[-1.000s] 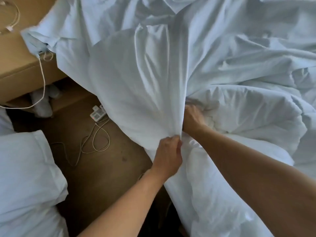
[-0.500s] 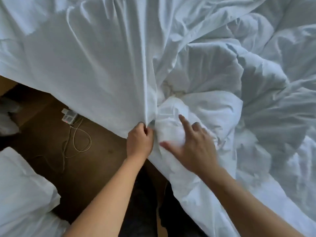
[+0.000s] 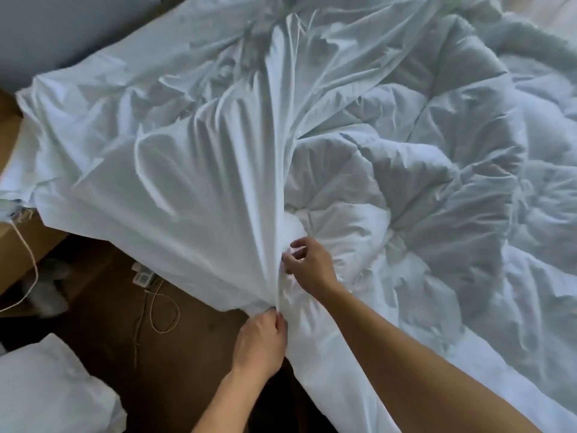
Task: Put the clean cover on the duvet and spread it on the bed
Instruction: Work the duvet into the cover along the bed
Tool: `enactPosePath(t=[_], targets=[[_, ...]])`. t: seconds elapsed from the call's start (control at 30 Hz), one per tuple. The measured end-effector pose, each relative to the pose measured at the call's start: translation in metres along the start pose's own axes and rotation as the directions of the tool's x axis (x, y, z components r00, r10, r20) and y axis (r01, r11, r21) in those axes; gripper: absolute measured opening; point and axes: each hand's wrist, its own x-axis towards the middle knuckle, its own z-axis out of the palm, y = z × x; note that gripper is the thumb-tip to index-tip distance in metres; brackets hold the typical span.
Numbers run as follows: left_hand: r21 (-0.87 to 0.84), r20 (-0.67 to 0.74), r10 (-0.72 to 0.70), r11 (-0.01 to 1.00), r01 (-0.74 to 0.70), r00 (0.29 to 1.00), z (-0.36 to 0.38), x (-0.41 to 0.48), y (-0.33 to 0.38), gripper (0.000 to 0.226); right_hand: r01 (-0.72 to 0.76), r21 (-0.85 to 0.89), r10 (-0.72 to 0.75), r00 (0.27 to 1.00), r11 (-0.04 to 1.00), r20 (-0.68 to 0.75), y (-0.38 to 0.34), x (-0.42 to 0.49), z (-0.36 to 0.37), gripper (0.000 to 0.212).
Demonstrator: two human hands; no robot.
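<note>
Grips the cover (image 3: pixel 193 170) by its gathered hem with the left hand (image 3: pixel 260 342); pinches that hem farther up with the right hand (image 3: pixel 309 267); leaves the puffy duvet (image 3: pixel 437 170) bare just right of it; looks light, limp, slippery; wants bunched grips at hem and corners.

I log the cover (image 3: pixel 193 170) as plain white with no print, reading pale blue where its folds fall into shade. Duvet (image 3: pixel 437 182): also white, stitched into quilted panels, grey in the hollows. Floor (image 3: pixel 103 307): dark brown, faintly mottled. Cable (image 3: pixel 162 314) on it is cream-white; power strip (image 3: pixel 142 276) is white. Pillow (image 3: pixel 46 389): plain white. Cabinet (image 3: pixel 18 245): tan. Panel (image 3: pixel 62 26) at top left: flat blue-grey.
</note>
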Motion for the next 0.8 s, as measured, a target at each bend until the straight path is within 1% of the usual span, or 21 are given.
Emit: enactPosePath(t=[0.1,0.17,0.2,0.27,0.33,0.4,0.43,0.47,0.5,0.53,0.57,0.6,0.63,0.67,0.7,0.73,0.77,0.8], targets=[[0.104,0.069,-0.134,0.986,0.126,0.989,-0.019,-0.003,0.003,0.035,-0.05,0.08,0.04,0.991,0.996,0.126,-0.02,-0.007,-0.007,0.012],[0.177,0.087,-0.206,0.966,0.189,0.975,-0.037,-0.006,0.01,0.035,-0.087,0.173,0.058,0.985,0.981,0.162,-0.038,-0.009,-0.01,0.01],[0.219,0.098,-0.216,0.957,0.191,0.971,-0.046,-0.005,0.015,0.034,-0.094,0.23,0.058,0.985,0.969,0.161,-0.05,-0.008,-0.014,0.008],[0.325,0.15,-0.203,0.934,0.146,0.967,-0.06,0.0,0.024,0.033,-0.09,0.328,0.049,0.99,0.94,0.131,-0.075,0.005,-0.021,0.006],[0.442,0.266,-0.206,0.894,0.071,0.942,-0.076,0.017,0.035,0.032,-0.09,0.409,0.072,0.996,0.908,0.06,-0.106,0.033,-0.028,0.02],[0.53,0.42,-0.236,0.848,-0.025,0.876,-0.096,0.044,0.047,0.031,-0.064,0.509,0.09,0.996,0.858,-0.026,-0.139,0.073,-0.036,0.028],[0.548,0.464,-0.234,0.833,-0.07,0.854,-0.107,0.061,0.054,0.032,-0.049,0.561,0.108,0.991,0.826,-0.073,-0.154,0.098,-0.04,0.032],[0.547,0.471,-0.202,0.831,-0.105,0.859,-0.119,0.079,0.062,0.032,-0.035,0.586,0.139,0.981,0.81,-0.134,-0.168,0.124,-0.046,0.04],[0.518,0.418,-0.122,0.846,-0.126,0.9,-0.133,0.099,0.07,0.032,-0.042,0.605,0.187,0.966,0.795,-0.178,-0.182,0.149,-0.053,0.049],[0.475,0.283,-0.003,0.869,-0.137,0.959,-0.148,0.123,0.079,0.032,-0.061,0.614,0.239,0.947,0.787,-0.213,-0.192,0.175,-0.059,0.053],[0.432,0.092,0.116,0.89,-0.145,0.989,-0.164,0.15,0.089,0.035,-0.097,0.659,0.295,0.935,0.746,-0.197,-0.2,0.197,-0.065,0.052],[0.404,-0.094,0.206,0.902,-0.152,0.974,-0.178,0.18,0.098,0.039,-0.149,0.704,0.349,0.925,0.694,-0.149,-0.207,0.218,-0.069,0.048],[0.401,-0.216,0.249,0.904,-0.147,0.944,-0.187,0.209,0.104,0.046,-0.222,0.726,0.389,0.919,0.651,-0.067,-0.21,0.236,-0.07,0.046],[0.419,-0.251,0.246,0.899,-0.124,0.936,-0.191,0.239,0.11,0.057,-0.3,0.712,0.415,0.91,0.635,0.013,-0.211,0.251,-0.068,0.045],[0.442,-0.21,0.205,0.892,-0.094,0.956,-0.192,0.265,0.115,0.067,-0.37,0.674,0.423,0.901,0.639,0.094,-0.21,0.264,-0.067,0.046],[0.467,-0.128,0.145,0.882,-0.07,0.981,-0.188,0.285,0.118,0.075,-0.409,0.636,0.419,0.896,0.654,0.146,-0.209,0.272,-0.065,0.044],[0.496,-0.042,0.084,0.867,-0.052,0.996,-0.183,0.302,0.12,0.078,-0.427,0.624,0.402,0.895,0.655,0.191,-0.206,0.277,-0.065,0.04],[0.516,0.031,0.029,0.856,-0.041,0.999,-0.176,0.315,0.12,0.075,-0.424,0.632,0.379,0.9,0.648,0.215,-0.202,0.278,-0.067,0.036]])
